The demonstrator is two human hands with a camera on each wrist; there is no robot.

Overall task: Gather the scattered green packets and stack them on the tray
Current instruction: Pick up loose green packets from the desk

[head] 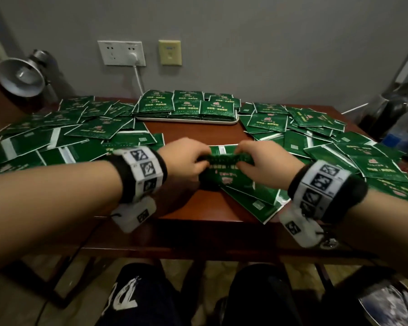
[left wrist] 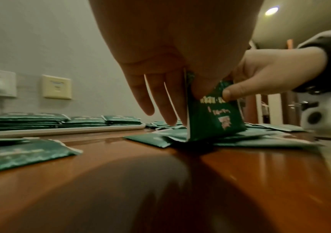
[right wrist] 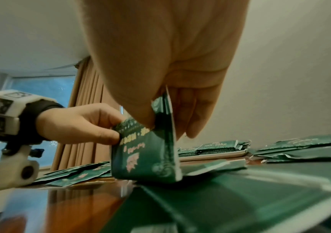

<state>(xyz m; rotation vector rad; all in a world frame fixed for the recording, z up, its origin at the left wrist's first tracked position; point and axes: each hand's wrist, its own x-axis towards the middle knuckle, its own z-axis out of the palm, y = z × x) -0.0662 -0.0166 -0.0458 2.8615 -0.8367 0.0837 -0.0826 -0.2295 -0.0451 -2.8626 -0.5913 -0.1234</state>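
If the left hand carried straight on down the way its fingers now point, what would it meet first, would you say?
Probably the loose packets lying flat on the table just under the left hand's fingertips; depth is unclear, so bare wood is possible.

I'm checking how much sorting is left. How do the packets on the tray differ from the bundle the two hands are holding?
The packets on the tray lie flat in neat stacks at the far side; the bundle stands on edge near the table's front.
Nothing touches the tray packets; the left hand and right hand pinch the bundle from both ends.
The tray packets rest on the white tray; the bundle's lower edge meets loose packets.
Both are the same green printed packets.
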